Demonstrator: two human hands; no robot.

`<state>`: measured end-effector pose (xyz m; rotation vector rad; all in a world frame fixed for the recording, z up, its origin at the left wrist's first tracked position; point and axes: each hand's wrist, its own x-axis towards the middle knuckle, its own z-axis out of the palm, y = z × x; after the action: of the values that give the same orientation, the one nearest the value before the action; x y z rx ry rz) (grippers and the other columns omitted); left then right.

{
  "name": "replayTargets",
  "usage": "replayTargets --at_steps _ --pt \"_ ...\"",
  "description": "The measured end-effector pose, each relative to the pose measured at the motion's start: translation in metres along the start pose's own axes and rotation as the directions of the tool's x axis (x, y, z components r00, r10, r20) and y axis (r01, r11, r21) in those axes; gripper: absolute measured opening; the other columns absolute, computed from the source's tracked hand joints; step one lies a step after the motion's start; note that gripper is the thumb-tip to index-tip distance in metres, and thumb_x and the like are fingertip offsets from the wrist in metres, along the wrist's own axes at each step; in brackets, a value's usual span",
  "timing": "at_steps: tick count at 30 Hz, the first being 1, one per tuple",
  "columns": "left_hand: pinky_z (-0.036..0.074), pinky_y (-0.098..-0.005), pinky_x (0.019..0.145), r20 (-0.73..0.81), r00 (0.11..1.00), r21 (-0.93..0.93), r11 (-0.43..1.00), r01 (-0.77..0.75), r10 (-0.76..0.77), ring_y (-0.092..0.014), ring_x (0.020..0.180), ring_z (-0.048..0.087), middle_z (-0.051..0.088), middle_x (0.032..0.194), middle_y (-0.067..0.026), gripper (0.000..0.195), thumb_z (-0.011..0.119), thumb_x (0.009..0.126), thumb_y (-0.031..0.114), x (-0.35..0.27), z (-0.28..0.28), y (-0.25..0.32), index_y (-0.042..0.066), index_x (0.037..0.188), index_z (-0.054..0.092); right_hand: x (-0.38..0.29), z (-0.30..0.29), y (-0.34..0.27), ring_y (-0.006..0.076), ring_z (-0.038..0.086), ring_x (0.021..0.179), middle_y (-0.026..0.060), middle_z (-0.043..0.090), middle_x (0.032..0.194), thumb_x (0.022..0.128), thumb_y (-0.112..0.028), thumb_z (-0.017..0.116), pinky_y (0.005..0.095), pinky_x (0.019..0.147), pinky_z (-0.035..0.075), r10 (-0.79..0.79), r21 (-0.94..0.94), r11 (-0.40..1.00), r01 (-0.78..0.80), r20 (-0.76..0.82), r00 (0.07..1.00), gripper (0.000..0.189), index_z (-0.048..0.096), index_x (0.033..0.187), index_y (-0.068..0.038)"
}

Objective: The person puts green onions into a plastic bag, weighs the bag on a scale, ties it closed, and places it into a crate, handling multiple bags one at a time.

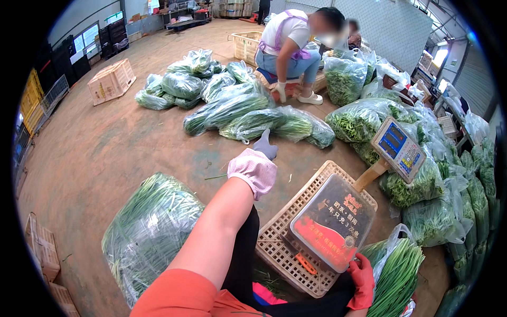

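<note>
My left hand (265, 147), in a grey glove with a pink checked cuff, reaches forward over the floor with one finger extended. It holds nothing visible and appears just in front of bagged green vegetables (253, 123). My right hand (362, 282) wears a red rubber glove beside the near right corner of a digital scale's platform (330, 222). Its fingertips appear to touch that edge; part of the hand's grip is hidden. Right of it, long green chive-like stalks (400, 273) stick out of a plastic bag. An orange-handled cutter (305, 264) lies on the crate under the scale.
A large bag of green stalks (154, 226) lies at my left. The scale's display (398, 148) rises on a post, near stacked bagged greens (427, 190). Ahead, a gloved person (287, 51) sits bent over beside a plastic crate (245, 46). Another crate (112, 81) stands further left.
</note>
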<state>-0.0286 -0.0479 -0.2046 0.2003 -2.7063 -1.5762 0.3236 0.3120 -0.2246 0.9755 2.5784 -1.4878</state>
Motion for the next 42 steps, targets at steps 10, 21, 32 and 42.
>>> replayTargets --at_steps 10,21,32,42 --pt "0.047 -0.0321 0.050 -0.002 0.999 0.004 0.999 0.049 -0.049 -0.020 0.054 0.060 0.065 0.071 -0.0131 0.079 0.062 0.075 0.015 0.008 0.008 -0.006 0.018 0.143 0.023 -0.004 0.000 -0.005 0.0136 0.057 0.068 0.0076 0.062 0.081 0.081 -0.011 0.059 0.0262 0.062 0.046 -0.014 -0.036 0.999 0.015 0.023 1.000 0.044 0.050 0.122 0.003" --pt "0.047 -0.0319 0.046 0.059 0.995 -0.018 0.997 0.080 -0.078 -0.018 0.049 0.057 0.063 0.069 -0.0119 0.082 0.062 0.074 0.014 0.015 0.014 -0.010 0.017 0.144 0.019 0.002 -0.001 0.005 0.0145 0.059 0.073 0.0077 0.062 0.081 0.079 -0.015 0.061 0.0271 0.067 0.047 -0.026 -0.091 0.995 0.029 0.039 0.999 0.047 0.051 0.121 0.004" --pt "0.047 -0.0338 0.046 0.072 0.993 0.236 0.969 0.075 -0.095 -0.020 0.051 0.058 0.062 0.069 -0.0122 0.085 0.064 0.073 0.014 0.034 -0.040 -0.104 0.014 0.144 0.017 -0.009 0.005 -0.015 0.0139 0.057 0.072 0.0068 0.061 0.081 0.078 -0.015 0.062 0.0261 0.067 0.045 -0.012 -0.193 0.981 0.028 0.083 0.996 0.048 0.051 0.121 0.003" --pt "0.045 -0.0331 0.044 0.016 0.953 0.105 0.948 0.300 -0.303 -0.019 0.053 0.056 0.060 0.070 -0.0124 0.087 0.064 0.074 0.008 0.043 -0.054 -0.151 0.013 0.145 0.013 -0.013 0.002 -0.030 0.0328 0.057 0.103 0.0211 0.060 0.110 0.087 -0.023 0.056 0.0347 0.088 0.044 -0.138 -0.372 0.906 0.202 0.190 0.972 0.037 0.055 0.119 -0.004"
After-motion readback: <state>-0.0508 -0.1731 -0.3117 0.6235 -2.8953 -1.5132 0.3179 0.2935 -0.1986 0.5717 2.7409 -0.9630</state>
